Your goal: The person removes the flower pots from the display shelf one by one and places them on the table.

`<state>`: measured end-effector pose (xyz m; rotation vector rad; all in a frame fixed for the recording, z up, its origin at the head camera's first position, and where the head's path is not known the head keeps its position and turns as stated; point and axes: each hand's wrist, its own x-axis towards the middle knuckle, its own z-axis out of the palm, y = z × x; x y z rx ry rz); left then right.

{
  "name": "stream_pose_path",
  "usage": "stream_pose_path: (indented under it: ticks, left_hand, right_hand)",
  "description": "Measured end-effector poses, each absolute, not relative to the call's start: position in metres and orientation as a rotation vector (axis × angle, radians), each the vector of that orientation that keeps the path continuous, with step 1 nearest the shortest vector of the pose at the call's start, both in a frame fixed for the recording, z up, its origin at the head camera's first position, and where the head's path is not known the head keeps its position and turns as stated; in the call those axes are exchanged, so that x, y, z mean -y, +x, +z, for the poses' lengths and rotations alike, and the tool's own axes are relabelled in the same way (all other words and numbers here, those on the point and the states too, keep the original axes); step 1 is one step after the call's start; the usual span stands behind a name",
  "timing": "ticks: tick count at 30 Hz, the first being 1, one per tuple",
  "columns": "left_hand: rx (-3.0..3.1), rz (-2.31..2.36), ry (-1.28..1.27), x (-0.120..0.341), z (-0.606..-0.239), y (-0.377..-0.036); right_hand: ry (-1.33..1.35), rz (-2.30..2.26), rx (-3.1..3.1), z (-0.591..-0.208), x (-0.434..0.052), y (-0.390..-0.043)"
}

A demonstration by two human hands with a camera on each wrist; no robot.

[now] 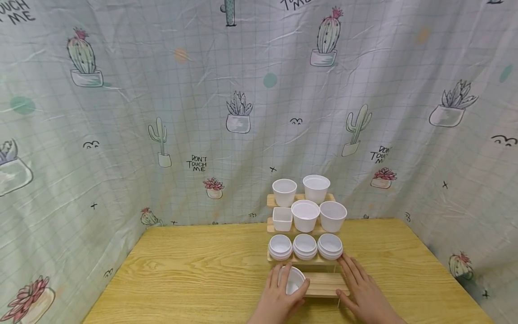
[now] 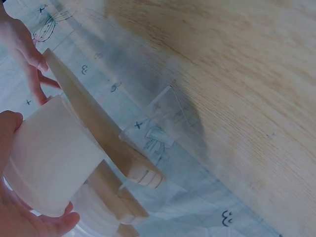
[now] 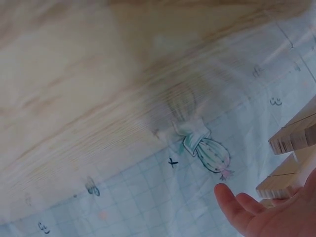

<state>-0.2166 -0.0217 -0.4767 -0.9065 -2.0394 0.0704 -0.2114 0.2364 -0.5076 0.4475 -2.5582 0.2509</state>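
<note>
On the wood-grain desk (image 1: 194,270) stands a stepped wooden rack (image 1: 301,258) of smooth white round pots. My right hand (image 1: 362,288) lies flat, fingers spread, on its lowest slat. My left hand (image 1: 279,299) wraps a white cup (image 1: 292,280), seemingly on that slat's left end.

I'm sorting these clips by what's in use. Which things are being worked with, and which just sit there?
In use: left hand grips white cup; right hand rests on wooden stepped rack.
Just there: other white cups, cactus-print cloth, table.
</note>
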Motion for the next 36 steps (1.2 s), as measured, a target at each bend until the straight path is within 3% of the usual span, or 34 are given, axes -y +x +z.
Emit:
stream_pose_path:
  ticks: [36]
  left_hand:
    - [2.081, 0.111, -0.874, 0.065, -0.474, -0.217]
  right_hand:
    - [0.513, 0.173, 2.448, -0.513, -0.241, -0.217]
